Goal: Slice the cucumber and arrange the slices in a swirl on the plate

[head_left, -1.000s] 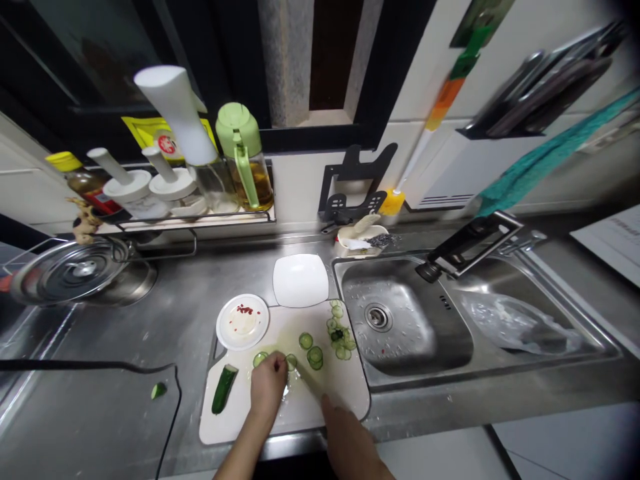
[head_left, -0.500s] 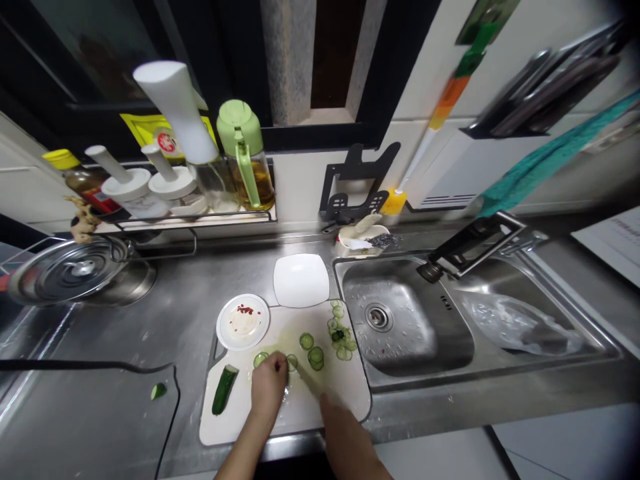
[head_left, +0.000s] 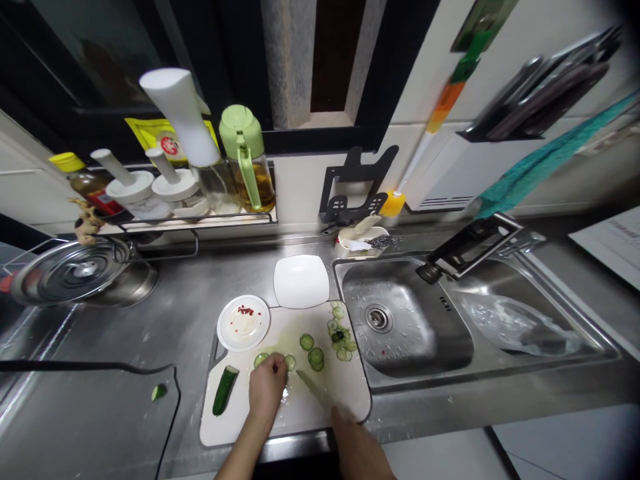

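Observation:
On the white cutting board [head_left: 305,423], my left hand [head_left: 267,387] is closed, its fingers bunched against the surface; what they pinch is hidden. A pale cucumber slice [head_left: 290,362] lies against its fingertips on the right, and another slice [head_left: 260,360] shows at its left. My right hand [head_left: 357,443] is wrapped round a knife [head_left: 314,388], whose blade points up-left toward the slice, a small gap away. Several cucumber slices [head_left: 316,358] lie right of the blade, with more slices [head_left: 344,350] at the board's right edge. A cucumber piece [head_left: 225,391] rests at the left.
Behind the board are a white plate [head_left: 301,281] and a round plate [head_left: 235,337] with red chili bits. The sink [head_left: 405,363] adjoins on the right, with a faucet [head_left: 465,247] over it. Left are a cucumber end [head_left: 159,391], a black cable [head_left: 125,364] and a lidded pot [head_left: 135,283].
My right hand and the knife have moved right and slightly down, away from my left hand. My left hand has shifted slightly left.

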The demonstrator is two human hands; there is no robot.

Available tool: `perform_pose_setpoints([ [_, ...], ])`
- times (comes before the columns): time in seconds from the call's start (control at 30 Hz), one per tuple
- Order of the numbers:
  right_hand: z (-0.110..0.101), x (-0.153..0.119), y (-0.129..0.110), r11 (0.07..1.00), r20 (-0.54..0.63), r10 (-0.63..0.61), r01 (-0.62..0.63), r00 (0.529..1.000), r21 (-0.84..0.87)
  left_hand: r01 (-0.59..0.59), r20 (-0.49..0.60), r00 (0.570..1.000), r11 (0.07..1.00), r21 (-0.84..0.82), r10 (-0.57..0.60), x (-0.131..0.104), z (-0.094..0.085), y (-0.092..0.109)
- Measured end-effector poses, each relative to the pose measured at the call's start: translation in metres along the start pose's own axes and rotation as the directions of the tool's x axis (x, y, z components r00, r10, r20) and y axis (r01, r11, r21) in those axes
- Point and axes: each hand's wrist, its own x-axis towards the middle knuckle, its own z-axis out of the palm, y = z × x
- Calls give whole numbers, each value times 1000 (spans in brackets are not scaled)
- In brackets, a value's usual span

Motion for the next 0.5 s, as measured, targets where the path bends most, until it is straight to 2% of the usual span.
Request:
perform_pose_setpoints([
  [0.27, -22, -8, -8, 1000, 103, 19, -19, 995, -4, 126, -104, 987, 992, 6, -125, 1, -35, -27],
  [0.37, -23, -7, -9, 999, 135, 27, -23, 991, -29, 136, -105, 986, 990, 39, -131, 3, -38, -35],
  [0.5, -19, -10, -7, 999, 111, 23, -27, 994, 32, 110, -117, 988, 987, 114, -96, 4, -36, -37],
])
